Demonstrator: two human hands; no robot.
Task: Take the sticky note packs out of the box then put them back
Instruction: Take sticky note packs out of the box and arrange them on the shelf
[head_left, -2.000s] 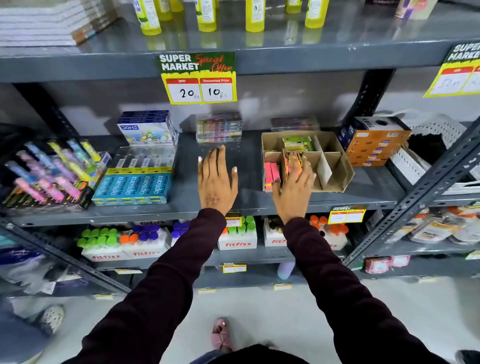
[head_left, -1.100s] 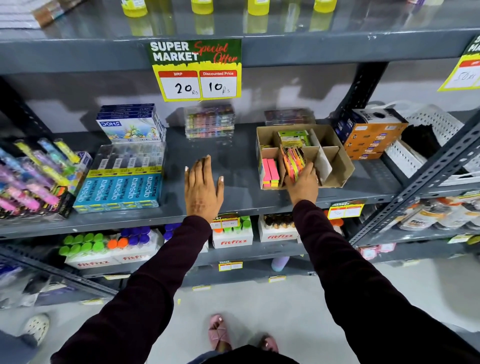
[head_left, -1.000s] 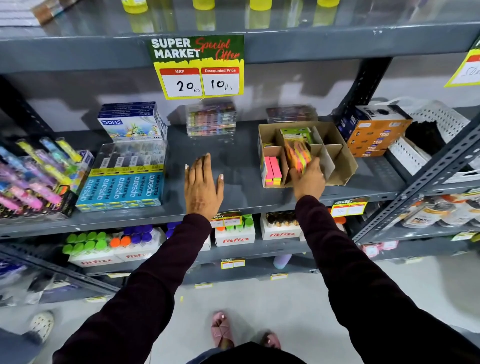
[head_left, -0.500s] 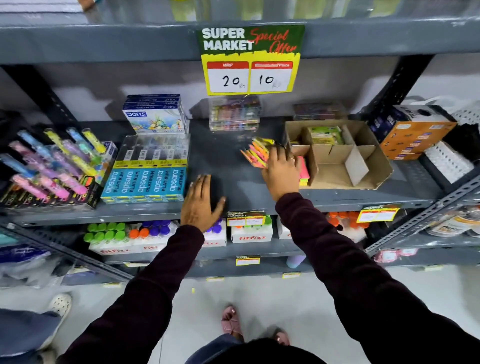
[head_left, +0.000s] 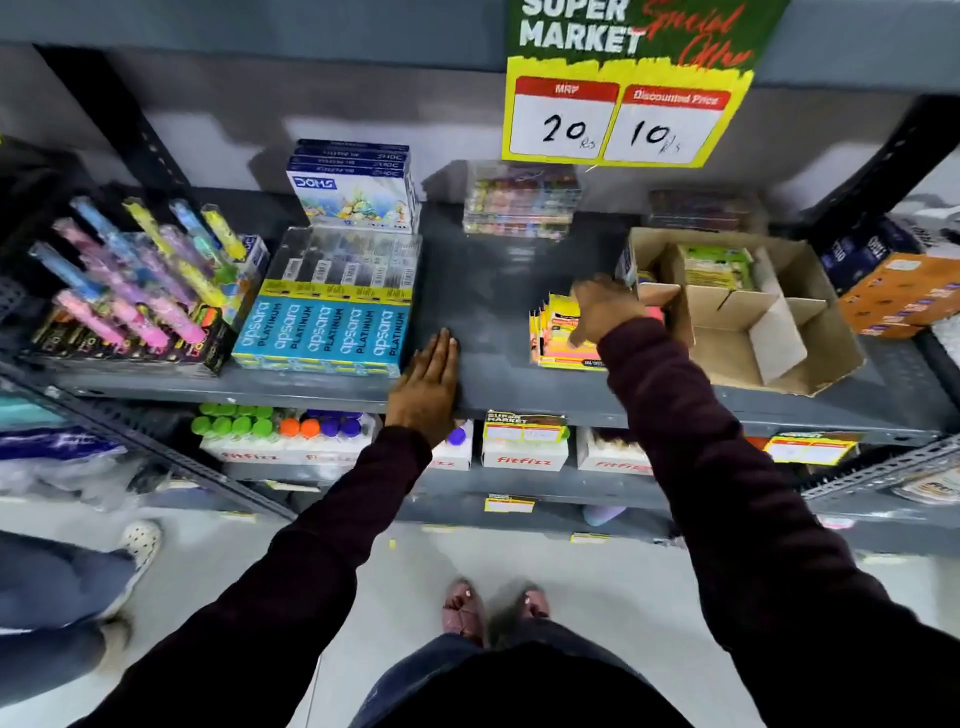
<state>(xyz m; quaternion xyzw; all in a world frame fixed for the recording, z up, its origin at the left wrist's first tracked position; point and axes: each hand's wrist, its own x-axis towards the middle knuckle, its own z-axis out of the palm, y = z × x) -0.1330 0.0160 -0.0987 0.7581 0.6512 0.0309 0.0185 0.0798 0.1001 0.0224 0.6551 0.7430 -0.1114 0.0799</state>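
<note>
- Yellow, pink and orange sticky note packs (head_left: 558, 335) lie in a small fanned stack on the grey shelf (head_left: 493, 291), just left of the cardboard box (head_left: 753, 312) and outside it.
- My right hand (head_left: 605, 306) hangs over the top right of that stack, palm down, fingers loosely spread and pointing down-left; it is blurred, so I cannot tell whether it touches the packs, and it is not closed on anything I can make out.
- Behind my right wrist a pink edge shows in the box's front left cell; I cannot tell what it is.
- Cardboard dividers split the box into cells; the back middle cell holds a green and yellow pack (head_left: 717, 267), while the front middle and right cells show bare cardboard.
- My left hand (head_left: 431, 384) rests flat on the front lip of the shelf, fingers together and straight, gripping nothing, well apart from the packs.
- Just beside my left hand's fingertips stands a block of blue pencil boxes (head_left: 322, 332), with a stack of white and blue boxes (head_left: 356, 195) behind it.
- Farther left, a display of coloured pens (head_left: 135, 291) leans in a dark tray.
- Above the packs hangs a yellow and green price sign (head_left: 623, 88) reading 20 and 10.
- Orange boxes (head_left: 898, 296) sit to the right of the cardboard box.
</note>
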